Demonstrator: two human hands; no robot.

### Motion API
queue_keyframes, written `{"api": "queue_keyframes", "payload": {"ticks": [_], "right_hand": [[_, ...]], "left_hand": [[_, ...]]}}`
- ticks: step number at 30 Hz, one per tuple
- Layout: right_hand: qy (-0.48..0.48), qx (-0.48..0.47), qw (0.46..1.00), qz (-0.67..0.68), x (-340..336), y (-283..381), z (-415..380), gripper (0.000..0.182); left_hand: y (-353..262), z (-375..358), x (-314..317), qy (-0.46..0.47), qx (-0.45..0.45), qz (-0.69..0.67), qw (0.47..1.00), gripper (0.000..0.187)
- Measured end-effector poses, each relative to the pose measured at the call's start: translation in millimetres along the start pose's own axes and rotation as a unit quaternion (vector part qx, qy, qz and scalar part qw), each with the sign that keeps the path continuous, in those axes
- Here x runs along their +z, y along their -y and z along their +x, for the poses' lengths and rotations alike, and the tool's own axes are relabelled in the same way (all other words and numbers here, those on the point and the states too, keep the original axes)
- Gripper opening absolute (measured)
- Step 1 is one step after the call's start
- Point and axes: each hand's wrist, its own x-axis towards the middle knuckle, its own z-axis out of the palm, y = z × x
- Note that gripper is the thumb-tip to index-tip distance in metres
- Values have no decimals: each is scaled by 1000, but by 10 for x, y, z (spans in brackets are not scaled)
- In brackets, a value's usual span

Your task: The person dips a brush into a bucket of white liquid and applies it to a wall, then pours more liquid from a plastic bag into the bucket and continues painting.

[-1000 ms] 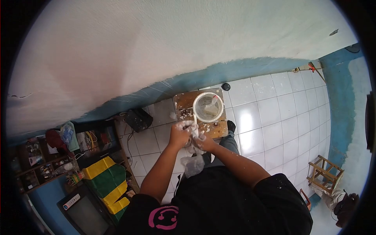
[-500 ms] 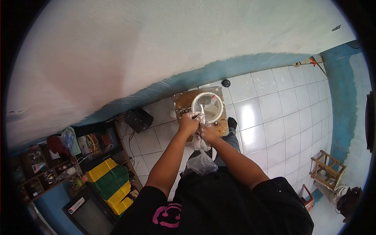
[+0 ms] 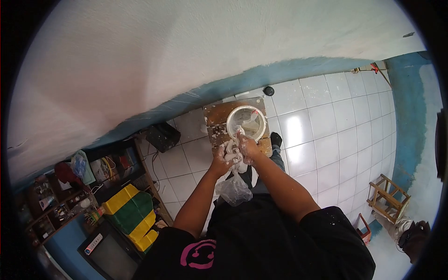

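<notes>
Clenching both hands, left hand (image 3: pixel 223 156) and right hand (image 3: pixel 247 147), we grip a paste-smeared plastic bag (image 3: pixel 233 186) just beside the white bucket (image 3: pixel 246 122) on the wooden board (image 3: pixel 215 122); black box (image 3: pixel 162 136) and shelf (image 3: pixel 70 186) stand leftward.

A wooden stool (image 3: pixel 386 201) stands on white tiles, a television (image 3: pixel 103 253) beside yellow-green boxes (image 3: pixel 133 215) and cluttered shelves (image 3: pixel 51 196).

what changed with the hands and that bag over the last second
The right hand moved up toward the bucket, and the left hand slid a little lower beside it. Both keep gripping the white plastic bag. The bucket stayed on the wooden board.
</notes>
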Motion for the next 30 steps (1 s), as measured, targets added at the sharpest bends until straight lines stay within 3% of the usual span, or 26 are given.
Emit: {"api": "queue_keyframes", "payload": {"ticks": [4,6,9,12,15,21,24,26,30], "right_hand": [[-6,-99,980,-171,57,221,-186,49],[5,-160,936,-314,-127,90,86,48],[6,-157,936,-316,-169,99,133,50],[-9,-120,965,-231,-158,1,257,53],[-19,-122,980,-156,-178,-48,401,43],[-13,-96,974,-203,-106,147,172,49],[-24,-47,996,-70,-63,179,108,49],[4,-177,965,-196,-276,-102,481,46],[64,-148,980,-113,-312,-238,662,35]], "left_hand": [[28,23,-18,24,-96,-48,994,65],[-134,-8,3,44,-114,-48,991,64],[57,7,-5,36,-149,-90,984,61],[131,-20,71,21,-161,-149,975,50],[-173,-98,196,4,-218,-164,962,37],[-316,-107,258,-16,-316,-159,935,26],[-176,-83,250,-14,-318,-164,934,28],[-166,-84,262,-17,-309,-171,935,28],[-391,-130,326,-53,-315,-158,934,27]]}}
